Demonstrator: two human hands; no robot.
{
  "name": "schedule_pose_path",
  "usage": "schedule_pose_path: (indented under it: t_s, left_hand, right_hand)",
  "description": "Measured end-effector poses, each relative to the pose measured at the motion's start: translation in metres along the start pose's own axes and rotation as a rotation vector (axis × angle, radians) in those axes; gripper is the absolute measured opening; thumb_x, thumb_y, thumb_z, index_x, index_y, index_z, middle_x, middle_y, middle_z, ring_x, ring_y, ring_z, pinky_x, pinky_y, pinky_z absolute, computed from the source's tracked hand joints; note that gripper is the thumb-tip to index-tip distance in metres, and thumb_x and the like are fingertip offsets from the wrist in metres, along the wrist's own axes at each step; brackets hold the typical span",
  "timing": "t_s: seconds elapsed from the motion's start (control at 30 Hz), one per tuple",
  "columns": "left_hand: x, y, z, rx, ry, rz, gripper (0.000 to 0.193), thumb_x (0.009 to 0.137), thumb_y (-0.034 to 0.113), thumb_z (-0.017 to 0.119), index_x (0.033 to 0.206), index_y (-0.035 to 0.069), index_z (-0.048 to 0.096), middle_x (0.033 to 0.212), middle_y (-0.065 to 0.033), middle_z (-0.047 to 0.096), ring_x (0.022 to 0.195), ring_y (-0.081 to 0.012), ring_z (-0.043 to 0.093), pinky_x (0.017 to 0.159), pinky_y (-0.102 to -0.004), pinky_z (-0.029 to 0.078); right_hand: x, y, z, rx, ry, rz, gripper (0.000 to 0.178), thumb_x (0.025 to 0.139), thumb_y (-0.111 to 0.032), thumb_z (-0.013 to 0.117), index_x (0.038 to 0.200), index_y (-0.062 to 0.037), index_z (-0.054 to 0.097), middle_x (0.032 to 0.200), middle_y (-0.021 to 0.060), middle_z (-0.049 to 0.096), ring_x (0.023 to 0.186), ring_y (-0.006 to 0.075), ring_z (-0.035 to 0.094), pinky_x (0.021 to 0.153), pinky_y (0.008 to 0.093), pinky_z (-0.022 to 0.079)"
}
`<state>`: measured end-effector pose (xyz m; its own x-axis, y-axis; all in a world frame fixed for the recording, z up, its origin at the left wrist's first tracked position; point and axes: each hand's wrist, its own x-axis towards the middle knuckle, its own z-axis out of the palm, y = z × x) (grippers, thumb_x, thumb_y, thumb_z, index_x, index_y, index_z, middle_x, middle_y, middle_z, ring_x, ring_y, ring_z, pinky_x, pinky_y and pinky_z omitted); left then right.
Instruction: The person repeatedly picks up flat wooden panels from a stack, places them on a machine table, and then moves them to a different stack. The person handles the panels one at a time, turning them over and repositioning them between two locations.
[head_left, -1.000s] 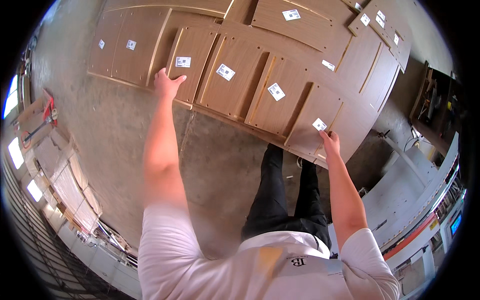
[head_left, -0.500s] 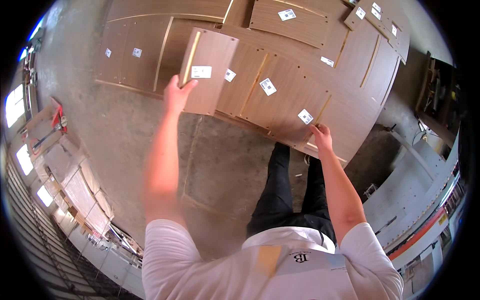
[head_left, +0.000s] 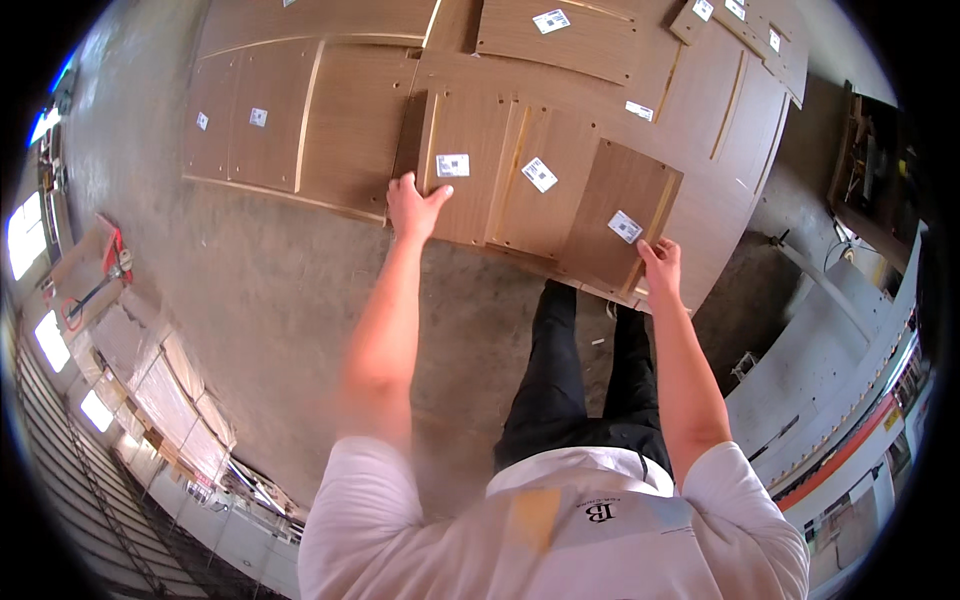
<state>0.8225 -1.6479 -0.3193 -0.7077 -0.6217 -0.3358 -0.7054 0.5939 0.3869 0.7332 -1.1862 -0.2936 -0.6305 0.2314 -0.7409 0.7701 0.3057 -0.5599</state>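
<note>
My left hand [head_left: 417, 207] is closed on the left edge of a brown wood-grain panel [head_left: 462, 205] with a white label, thumb on its top face. This panel lies over the stack beside a similar labelled panel [head_left: 545, 205]. Farther right, my right hand [head_left: 660, 268] pinches the right edge of another brown panel [head_left: 610, 190], near its front corner. That one also carries a white label and has a pale strip along its right side; its far edge stands out from the boards beneath. The fingertips under both edges are hidden.
Large brown boards [head_left: 357, 130] form a wide stack ahead of me, with smaller panels [head_left: 560, 45] on top at the back. Concrete floor [head_left: 290, 270] shows at left. A red pallet jack [head_left: 118, 255] stands far left, and a long grey machine [head_left: 810, 390] at right.
My left hand has brought its raised panel down and to the right, beside the middle panel. My right hand has shifted slightly right, and its panel's far edge now stands out more.
</note>
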Motion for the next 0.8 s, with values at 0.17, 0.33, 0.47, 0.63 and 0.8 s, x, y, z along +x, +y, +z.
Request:
schedule_pose_path:
  t_s: [0.17,0.33,0.47,0.63,0.8]
  left_hand:
    - [-0.077,0.043,0.036,-0.188,-0.103,-0.078,0.062,0.073,0.040,0.088,0.114,0.005,0.057,0.116,-0.0139,0.057,0.109,-0.0354,0.058,0.087,-0.0478,0.051]
    - [-0.113,0.071,0.061,-0.212,-0.035,-0.138,0.063,0.077,0.039,0.085,0.122,0.006,0.057,0.123,-0.0117,0.057,0.115,-0.0340,0.058,0.091,-0.0464,0.052]
    - [-0.114,0.076,0.058,-0.189,-0.039,-0.138,0.062,0.078,0.038,0.084,0.123,0.005,0.058,0.121,-0.0121,0.058,0.113,-0.0335,0.059,0.090,-0.0457,0.052]
    - [-0.110,0.076,0.055,-0.163,-0.101,-0.110,0.060,0.079,0.039,0.083,0.122,0.004,0.059,0.119,-0.0133,0.060,0.107,-0.0339,0.062,0.086,-0.0450,0.053]
    - [-0.064,0.050,0.052,-0.121,-0.143,0.015,0.053,0.086,0.040,0.076,0.121,0.002,0.062,0.109,-0.0141,0.066,0.101,-0.0336,0.065,0.085,-0.0451,0.055]
  right_hand:
    - [0.005,-0.035,-0.078,0.028,0.044,-0.324,0.040,0.095,-0.012,0.074,0.127,-0.0014,0.053,0.104,0.0033,0.066,0.092,0.0091,0.059,0.084,0.0242,0.047]
    - [0.005,-0.078,-0.094,0.111,-0.034,-0.357,0.041,0.095,-0.010,0.073,0.130,0.0010,0.054,0.112,0.0076,0.068,0.099,0.0114,0.062,0.088,0.0260,0.049]
    - [0.031,-0.066,-0.042,0.017,-0.078,-0.282,0.042,0.094,-0.011,0.074,0.130,0.0014,0.057,0.116,0.0124,0.069,0.101,0.0159,0.064,0.088,0.0287,0.051]
    - [0.060,-0.018,0.018,-0.201,-0.123,-0.227,0.056,0.090,-0.024,0.076,0.137,-0.0007,0.058,0.130,0.0148,0.067,0.118,0.0222,0.064,0.099,0.0322,0.050]
    - [0.048,-0.058,-0.002,-0.665,-0.185,-0.220,0.070,0.089,-0.044,0.071,0.144,-0.0047,0.053,0.145,0.0147,0.057,0.132,0.0294,0.057,0.110,0.0385,0.044]
